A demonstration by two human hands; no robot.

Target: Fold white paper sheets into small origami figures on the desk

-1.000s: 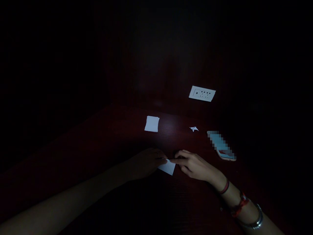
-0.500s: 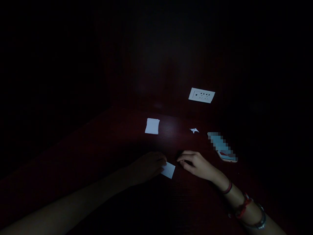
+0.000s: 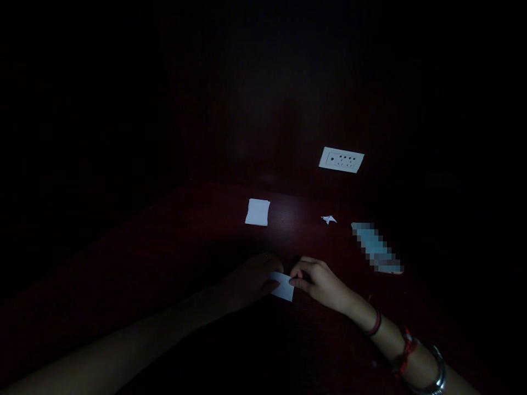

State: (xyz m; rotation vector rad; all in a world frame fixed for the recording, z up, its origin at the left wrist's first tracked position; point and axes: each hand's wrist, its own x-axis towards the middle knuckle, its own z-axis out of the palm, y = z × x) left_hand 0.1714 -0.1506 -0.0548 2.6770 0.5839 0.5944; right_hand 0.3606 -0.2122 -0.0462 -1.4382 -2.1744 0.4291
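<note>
A small white sheet of paper (image 3: 282, 287) is between my two hands, low over the dark reddish table. My left hand (image 3: 254, 278), in shadow, is closed on its left side, the thumb lying over the paper. At the paper's upper right corner, the thumb and forefinger of my right hand (image 3: 320, 282) pinch the edge. Bracelets circle the right wrist and forearm. Faint crease lines show on the paper; its left part is hidden by the left hand.
Beyond my hands lies a stack of white square paper (image 3: 257, 212). To its right is a small folded white paper piece (image 3: 329, 219). A phone (image 3: 376, 247) with a blurred screen rests at the right. The wall behind carries a white socket panel (image 3: 341, 159).
My right hand has moved left and now pinches the paper's right corner; before, it was apart from it. The left hand stays on the paper, which has turned slightly.
</note>
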